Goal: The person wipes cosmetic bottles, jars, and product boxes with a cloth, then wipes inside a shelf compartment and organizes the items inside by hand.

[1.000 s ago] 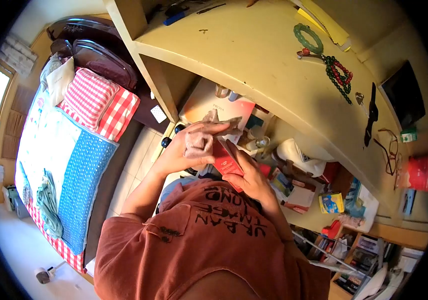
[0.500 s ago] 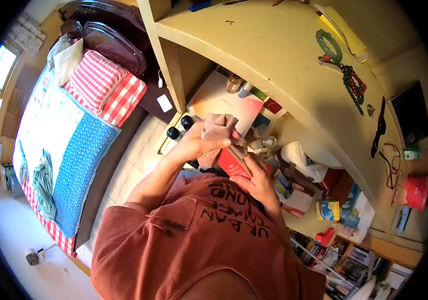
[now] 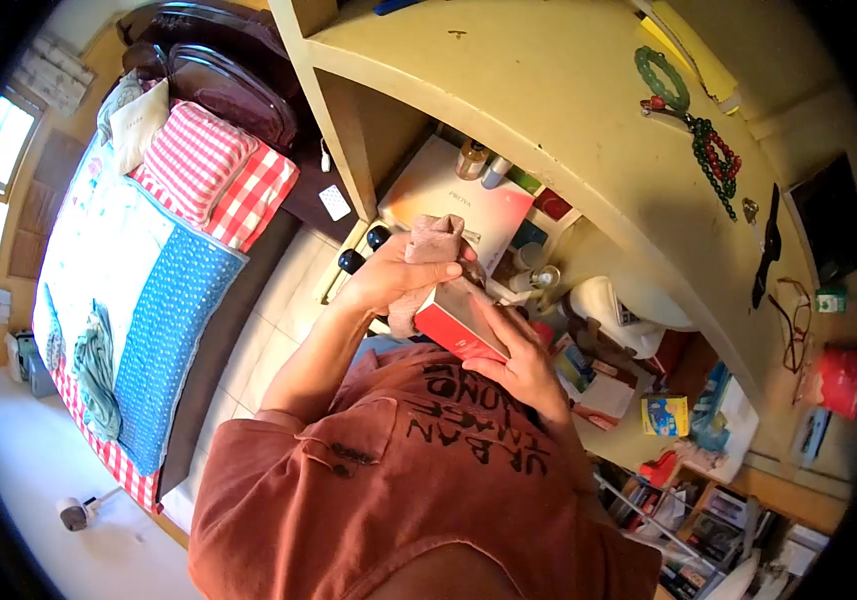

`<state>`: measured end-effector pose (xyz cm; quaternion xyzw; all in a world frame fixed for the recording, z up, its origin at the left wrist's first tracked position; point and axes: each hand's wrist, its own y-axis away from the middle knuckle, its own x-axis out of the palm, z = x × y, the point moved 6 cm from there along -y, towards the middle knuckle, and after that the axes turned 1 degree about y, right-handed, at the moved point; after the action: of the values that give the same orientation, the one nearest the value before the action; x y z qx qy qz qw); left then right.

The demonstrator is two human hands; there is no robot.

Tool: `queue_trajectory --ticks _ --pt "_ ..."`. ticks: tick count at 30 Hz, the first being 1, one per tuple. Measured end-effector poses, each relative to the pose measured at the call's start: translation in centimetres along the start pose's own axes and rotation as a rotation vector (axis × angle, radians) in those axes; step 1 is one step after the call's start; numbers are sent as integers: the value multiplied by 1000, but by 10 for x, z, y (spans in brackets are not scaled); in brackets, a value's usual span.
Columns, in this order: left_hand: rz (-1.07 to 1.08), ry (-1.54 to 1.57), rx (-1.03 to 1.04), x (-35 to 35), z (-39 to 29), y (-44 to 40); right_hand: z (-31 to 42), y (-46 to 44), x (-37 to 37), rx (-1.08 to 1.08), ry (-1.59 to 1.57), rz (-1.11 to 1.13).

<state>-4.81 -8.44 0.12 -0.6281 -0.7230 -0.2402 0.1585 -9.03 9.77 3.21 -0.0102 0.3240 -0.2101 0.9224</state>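
Observation:
My left hand (image 3: 386, 277) is closed around a crumpled pinkish-brown cloth (image 3: 435, 240), whose lower end hangs below the fingers beside a box. The small red box (image 3: 461, 328) has a pale narrow side and faint lettering on its red face. My right hand (image 3: 521, 362) grips it by the right end, thumb on the near edge and fingers along the pale side. Cloth and box meet in front of my chest; the cloth partly hides the box's left end.
A yellowish shelf unit (image 3: 539, 120) curves overhead, with bead strings (image 3: 714, 160) and glasses (image 3: 797, 325) on top. Below it are a white-orange box (image 3: 459, 200), bottles (image 3: 471, 160) and a yellow packet (image 3: 665, 416). A bed (image 3: 164, 340) stands to the left.
The red box has turned so its pale narrow side shows more. My right hand has shifted its fingers over that side. The cloth stays in my left hand.

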Motion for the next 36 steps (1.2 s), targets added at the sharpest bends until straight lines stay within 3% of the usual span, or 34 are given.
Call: queue_trajectory --ticks 3,4,6,8,14,16,18,19,21,22,26,27,28,30,33,36 --pt "-128 -41 -24 1 -1 0 2 2 -1 60 -42 -11" --pt "-177 -196 -87 -3 -3 1 -1 4 0 52 -53 -22" --pt "-224 -345 82 -19 8 -6 -8 9 2 38 -15 -57" --pt "-281 -418 73 -15 2 -3 -11 9 1 83 -25 -46" --pt "-116 -391 216 12 -18 7 -11 5 0 91 -124 -137" --pt "-121 -84 437 29 -33 8 -10 -1 0 94 -180 -184" --pt "-105 -157 533 36 -22 8 -7 -7 -2 92 -328 -284" --pt "-176 -308 614 44 -23 9 -15 -8 7 165 -458 -256" --pt "-260 -637 725 52 -24 13 -7 -16 9 97 -445 -314" --pt "-251 -640 743 48 -12 14 -3 -21 5 33 -431 -368" --pt "-98 -521 727 76 -1 18 -25 -32 -3 164 -621 -505" --pt "-36 -696 725 78 6 22 -59 -23 4 273 -857 -539" --pt "26 -870 713 81 15 27 -53 -31 -5 309 -860 -528" --pt "93 -833 666 86 24 33 -67 -30 -9 367 -995 -598" --pt "97 -758 609 89 8 34 -45 -33 -15 308 -1203 -578" --pt "14 -1010 730 94 -16 29 -34 -36 -6 268 -1259 -523"
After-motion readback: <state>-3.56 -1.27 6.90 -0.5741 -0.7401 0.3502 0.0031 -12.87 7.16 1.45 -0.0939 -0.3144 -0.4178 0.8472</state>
